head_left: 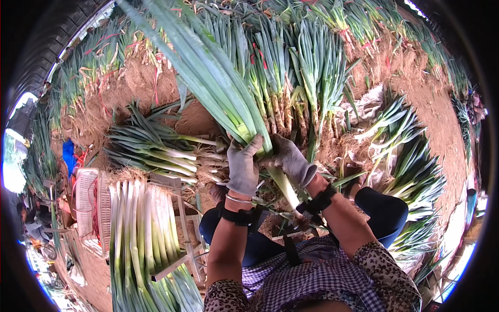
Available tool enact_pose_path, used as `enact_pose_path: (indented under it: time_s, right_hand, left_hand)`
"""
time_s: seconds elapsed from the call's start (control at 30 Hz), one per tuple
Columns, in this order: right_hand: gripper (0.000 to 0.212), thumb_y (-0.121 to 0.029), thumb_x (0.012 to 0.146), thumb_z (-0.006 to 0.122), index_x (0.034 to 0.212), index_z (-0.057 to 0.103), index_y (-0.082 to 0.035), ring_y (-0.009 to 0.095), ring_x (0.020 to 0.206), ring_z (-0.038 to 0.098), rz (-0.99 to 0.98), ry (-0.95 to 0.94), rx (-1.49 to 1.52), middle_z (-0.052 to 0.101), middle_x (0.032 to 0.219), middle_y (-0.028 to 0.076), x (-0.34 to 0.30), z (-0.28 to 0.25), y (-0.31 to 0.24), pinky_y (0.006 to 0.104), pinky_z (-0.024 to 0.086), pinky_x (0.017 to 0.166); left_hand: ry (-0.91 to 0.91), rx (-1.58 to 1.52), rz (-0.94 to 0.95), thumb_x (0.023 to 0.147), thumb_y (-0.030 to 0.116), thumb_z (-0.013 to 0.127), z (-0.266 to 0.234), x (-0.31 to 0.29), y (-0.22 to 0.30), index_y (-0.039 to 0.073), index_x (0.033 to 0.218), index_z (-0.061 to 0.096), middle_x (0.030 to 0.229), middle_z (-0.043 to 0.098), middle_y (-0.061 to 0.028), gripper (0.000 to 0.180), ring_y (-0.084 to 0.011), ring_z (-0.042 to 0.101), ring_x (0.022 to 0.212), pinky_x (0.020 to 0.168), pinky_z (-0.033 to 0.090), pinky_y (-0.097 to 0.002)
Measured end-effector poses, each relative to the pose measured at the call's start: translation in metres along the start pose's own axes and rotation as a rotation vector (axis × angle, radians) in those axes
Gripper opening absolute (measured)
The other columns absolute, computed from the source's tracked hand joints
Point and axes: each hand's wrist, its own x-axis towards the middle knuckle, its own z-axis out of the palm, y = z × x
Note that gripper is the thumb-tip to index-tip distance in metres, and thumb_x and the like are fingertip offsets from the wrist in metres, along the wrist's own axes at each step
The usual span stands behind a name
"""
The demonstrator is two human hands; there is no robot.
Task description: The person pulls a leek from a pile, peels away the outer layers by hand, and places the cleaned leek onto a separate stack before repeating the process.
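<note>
A long leek (223, 88) slants through the middle, its green leaves reaching far up to the left and its pale stalk pointing down between my forearms. My left hand (243, 167), in a grey glove, is closed round the leek where the leaves spread. My right hand (292, 158), also gloved, is closed against the same leek just to the right; whether it grips the stalk or an outer leaf is hidden. To the left of my hands lie untrimmed leeks (150, 148) with roots on. Lower left, white-stalked leeks (143, 223) lie in a neat stack.
Leeks with roots (322, 67) stand upright in front of me, with more bundles behind. Another leek heap (416, 177) lies on the right beside my knee. A whitish plastic crate (86, 203), a blue bag-like thing (68, 154) and a narrow frame (188, 234) are on the left.
</note>
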Motion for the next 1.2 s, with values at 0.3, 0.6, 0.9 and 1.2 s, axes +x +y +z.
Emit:
enact_pose_path:
  time_s: [0.3, 0.6, 0.9, 1.2]
  right_hand:
    - [0.029, 0.004, 0.074, 0.066, 0.101, 0.055, 0.000, 0.011, 0.073, 0.058, 0.187, 0.230, 0.233, 0.059, 0.079, 0.002, -0.060, 0.035, -0.024, 0.0239, 0.050, 0.063]
    - [0.062, -0.029, 0.066, 0.077, 0.116, 0.051, -0.002, 0.035, 0.100, 0.057, 0.562, 0.026, -0.951, 0.055, 0.112, 0.023, -0.164, -0.096, 0.081, 0.0421, 0.046, 0.086]
    - [0.049, -0.009, 0.067, 0.076, 0.111, 0.053, -0.004, 0.028, 0.089, 0.058, -0.221, 0.398, -0.644, 0.056, 0.100, 0.015, 0.002, 0.034, 0.000, 0.0347, 0.048, 0.077]
    - [0.037, 0.008, 0.070, 0.069, 0.103, 0.055, 0.001, 0.010, 0.083, 0.055, 0.072, 0.170, 0.186, 0.059, 0.094, 0.003, -0.020, 0.023, -0.020, 0.0234, 0.046, 0.078]
  left_hand:
    - [0.300, 0.118, 0.154, 0.077, 0.006, 0.070, -0.018, 0.030, 0.035, 0.001, 0.103, 0.056, 0.087, 0.061, -0.0062, 0.029, -0.0189, 0.059, 0.075, 0.066, 0.054, -0.0316]
    - [0.257, -0.030, 0.172, 0.080, 0.002, 0.065, -0.038, 0.033, 0.052, 0.004, 0.101, 0.055, 0.084, 0.057, -0.0059, 0.023, -0.0214, 0.060, 0.074, 0.068, 0.057, -0.0394]
    - [0.174, 0.067, 0.215, 0.083, 0.004, 0.063, -0.018, 0.025, 0.028, 0.002, 0.106, 0.055, 0.095, 0.061, -0.0072, 0.025, -0.0199, 0.063, 0.080, 0.066, 0.053, -0.0296]
    - [-0.156, 0.056, -0.035, 0.086, 0.001, 0.056, -0.029, 0.023, 0.032, -0.001, 0.110, 0.055, 0.098, 0.062, -0.0086, 0.025, -0.0177, 0.061, 0.090, 0.075, 0.052, -0.0321]
